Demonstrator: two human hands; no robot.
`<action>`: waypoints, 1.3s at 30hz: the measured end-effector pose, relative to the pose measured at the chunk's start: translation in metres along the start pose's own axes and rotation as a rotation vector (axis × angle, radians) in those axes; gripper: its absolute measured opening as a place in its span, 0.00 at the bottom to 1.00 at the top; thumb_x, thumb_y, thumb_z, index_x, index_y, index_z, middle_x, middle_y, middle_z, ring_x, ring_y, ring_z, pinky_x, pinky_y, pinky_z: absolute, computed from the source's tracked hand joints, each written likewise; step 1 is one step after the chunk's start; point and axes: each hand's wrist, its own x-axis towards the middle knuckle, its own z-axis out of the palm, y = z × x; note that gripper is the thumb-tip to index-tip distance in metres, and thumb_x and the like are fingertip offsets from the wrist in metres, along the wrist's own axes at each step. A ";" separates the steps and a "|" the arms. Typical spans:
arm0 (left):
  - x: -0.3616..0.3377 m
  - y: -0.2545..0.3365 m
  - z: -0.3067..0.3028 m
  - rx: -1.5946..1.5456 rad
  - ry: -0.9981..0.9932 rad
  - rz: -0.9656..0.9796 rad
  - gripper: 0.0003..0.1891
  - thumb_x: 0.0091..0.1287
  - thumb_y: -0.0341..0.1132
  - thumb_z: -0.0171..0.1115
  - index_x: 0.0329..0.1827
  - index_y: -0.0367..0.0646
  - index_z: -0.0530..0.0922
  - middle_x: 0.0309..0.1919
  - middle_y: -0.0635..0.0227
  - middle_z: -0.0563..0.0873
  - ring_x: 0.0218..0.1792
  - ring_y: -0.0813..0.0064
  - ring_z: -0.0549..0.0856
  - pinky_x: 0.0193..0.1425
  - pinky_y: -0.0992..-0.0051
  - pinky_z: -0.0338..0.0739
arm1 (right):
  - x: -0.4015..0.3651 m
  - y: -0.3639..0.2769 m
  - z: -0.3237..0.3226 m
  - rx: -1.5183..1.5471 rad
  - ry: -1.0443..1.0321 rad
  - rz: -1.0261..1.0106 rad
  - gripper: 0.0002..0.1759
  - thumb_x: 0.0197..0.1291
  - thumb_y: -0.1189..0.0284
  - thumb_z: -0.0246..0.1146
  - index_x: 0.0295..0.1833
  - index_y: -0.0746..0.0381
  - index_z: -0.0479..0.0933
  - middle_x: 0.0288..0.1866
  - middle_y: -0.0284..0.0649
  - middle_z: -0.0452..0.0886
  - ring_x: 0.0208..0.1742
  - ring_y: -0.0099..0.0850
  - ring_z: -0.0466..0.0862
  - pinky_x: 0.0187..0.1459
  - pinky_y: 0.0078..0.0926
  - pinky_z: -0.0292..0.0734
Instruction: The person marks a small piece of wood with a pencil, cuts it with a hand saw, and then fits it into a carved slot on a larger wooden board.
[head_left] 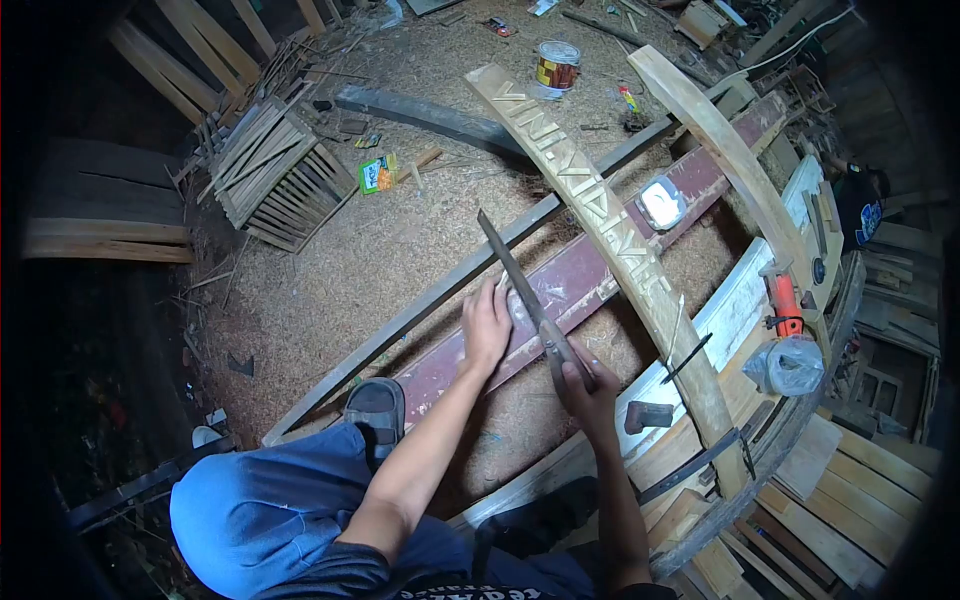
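Observation:
My right hand (585,375) is wrapped round the wooden handle of a long dark blade (512,265), which points up and to the left. Close beside the blade, my left hand (487,325) has its fingers bent round a small pale piece (517,308), held over the reddish board (560,285). Just right of the blade, a long wooden plank with raised carved letters (600,210) lies across that board.
A white container (662,203) sits on the reddish board. At the right are a red power tool (786,305), a plastic bag (790,365) and a dark block (648,416). A can (557,68) and a slatted crate (285,180) stand on the ground. A person (860,205) is far right.

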 end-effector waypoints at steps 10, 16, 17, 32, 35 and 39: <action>0.050 0.077 -0.058 -0.722 -0.160 -0.230 0.13 0.81 0.36 0.56 0.59 0.35 0.75 0.42 0.61 0.91 0.21 0.88 0.74 0.24 0.82 0.68 | 0.013 -0.077 0.009 0.042 0.204 -0.096 0.25 0.70 0.74 0.64 0.70 0.73 0.74 0.65 0.48 0.82 0.64 0.32 0.82 0.67 0.30 0.73; 0.046 0.139 -0.092 -1.056 -0.251 -0.201 0.12 0.81 0.33 0.56 0.60 0.36 0.69 0.43 0.53 0.90 0.20 0.85 0.75 0.23 0.84 0.69 | 0.031 -0.136 0.061 -0.200 0.290 -0.369 0.22 0.72 0.74 0.64 0.69 0.70 0.77 0.62 0.47 0.85 0.62 0.31 0.84 0.65 0.29 0.75; 0.045 0.146 -0.097 -1.102 -0.249 -0.182 0.11 0.81 0.31 0.56 0.59 0.37 0.69 0.44 0.53 0.90 0.20 0.85 0.75 0.24 0.85 0.69 | 0.033 -0.151 0.066 -0.181 0.300 -0.354 0.19 0.72 0.74 0.64 0.65 0.69 0.81 0.60 0.48 0.87 0.62 0.31 0.85 0.65 0.29 0.76; 0.024 0.231 -0.179 -0.982 -0.393 0.226 0.06 0.70 0.25 0.69 0.46 0.33 0.82 0.38 0.64 0.91 0.41 0.84 0.87 0.39 0.80 0.81 | -0.005 -0.287 0.029 -0.412 0.134 -0.488 0.15 0.69 0.79 0.68 0.59 0.68 0.84 0.53 0.45 0.90 0.54 0.27 0.87 0.57 0.25 0.81; 0.020 0.235 -0.188 -0.921 -0.398 0.228 0.06 0.69 0.25 0.70 0.46 0.33 0.85 0.36 0.65 0.91 0.40 0.85 0.87 0.40 0.81 0.82 | -0.009 -0.292 0.029 -0.346 0.116 -0.441 0.16 0.66 0.81 0.70 0.58 0.69 0.84 0.54 0.45 0.89 0.54 0.27 0.87 0.58 0.25 0.81; 0.014 0.241 -0.189 -0.923 -0.384 0.331 0.07 0.64 0.23 0.72 0.44 0.33 0.87 0.39 0.59 0.92 0.43 0.75 0.91 0.47 0.78 0.84 | -0.014 -0.289 0.023 -0.310 0.153 -0.512 0.15 0.63 0.83 0.72 0.56 0.69 0.85 0.53 0.45 0.89 0.53 0.26 0.87 0.56 0.24 0.82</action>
